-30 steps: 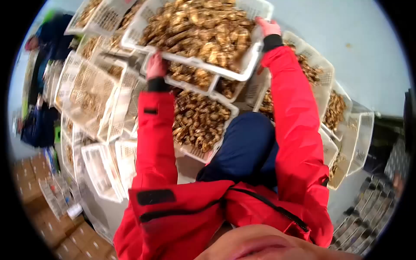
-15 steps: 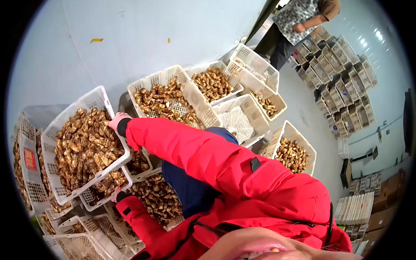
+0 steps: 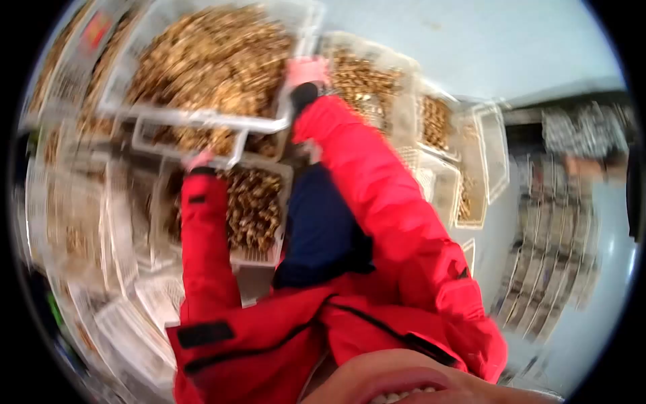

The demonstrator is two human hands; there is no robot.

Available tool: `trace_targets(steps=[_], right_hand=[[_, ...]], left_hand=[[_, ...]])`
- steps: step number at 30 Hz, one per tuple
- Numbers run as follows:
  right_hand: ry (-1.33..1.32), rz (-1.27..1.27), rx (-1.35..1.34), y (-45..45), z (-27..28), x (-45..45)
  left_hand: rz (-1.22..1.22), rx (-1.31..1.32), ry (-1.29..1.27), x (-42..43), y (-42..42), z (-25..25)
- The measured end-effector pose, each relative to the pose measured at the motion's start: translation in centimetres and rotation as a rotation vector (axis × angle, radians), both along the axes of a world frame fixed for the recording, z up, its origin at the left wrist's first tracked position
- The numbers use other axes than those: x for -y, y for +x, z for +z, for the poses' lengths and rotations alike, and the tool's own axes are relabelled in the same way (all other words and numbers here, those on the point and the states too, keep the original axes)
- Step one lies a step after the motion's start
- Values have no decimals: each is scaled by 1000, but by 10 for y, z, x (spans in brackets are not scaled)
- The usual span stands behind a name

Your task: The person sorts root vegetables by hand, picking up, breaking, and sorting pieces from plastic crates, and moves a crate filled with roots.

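A large white plastic crate, heaped with brown, stubby mushrooms, stands at the upper left. My right hand, in a pink glove, is closed over its right rim. Under its near side, another white crate with similar mushrooms shows. My left hand is at that lower crate's near edge and appears closed on it, though motion blurs the fingers. Just in front of this hand, a crate of darker mushrooms sits beside my knee.
More mushroom crates line the wall to the right. White crates crowd my left side. Far right, a person in a patterned top is beside tall stacks of boxes. My blue-clad leg is between the crates.
The view has turned and shifted, bringing the heaped crate to the top and blurring the scene. My hands stay at the same crate edges. The other person now appears at the far right.
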State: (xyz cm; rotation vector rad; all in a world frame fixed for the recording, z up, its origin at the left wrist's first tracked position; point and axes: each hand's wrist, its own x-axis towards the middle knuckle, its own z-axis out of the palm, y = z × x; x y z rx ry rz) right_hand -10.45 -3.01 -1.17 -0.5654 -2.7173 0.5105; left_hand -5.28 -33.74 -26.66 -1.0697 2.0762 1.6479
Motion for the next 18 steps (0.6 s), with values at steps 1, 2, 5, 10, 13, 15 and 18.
trace_targets(steps=[1, 2, 5, 10, 13, 15, 18], right_hand=[[-677, -204, -15, 17, 40, 2], [-427, -260, -27, 12, 35, 7], [-570, -127, -146, 6, 19, -3], [-826, -130, -205, 7, 16, 0], [-732, -112, -200, 14, 28, 7], [-734, -140, -164, 12, 32, 8], [-711, -222, -168, 13, 40, 5]], left_hand=[[-4, 54, -124, -5, 2, 8], [4, 119, -237, -11, 7, 17], [94, 80, -377, -36, 17, 63], [306, -479, -287, -16, 27, 102], [388, -869, 281, -33, 12, 180], [362, -897, 297, -51, -11, 221], [257, -806, 483, -42, -26, 225]])
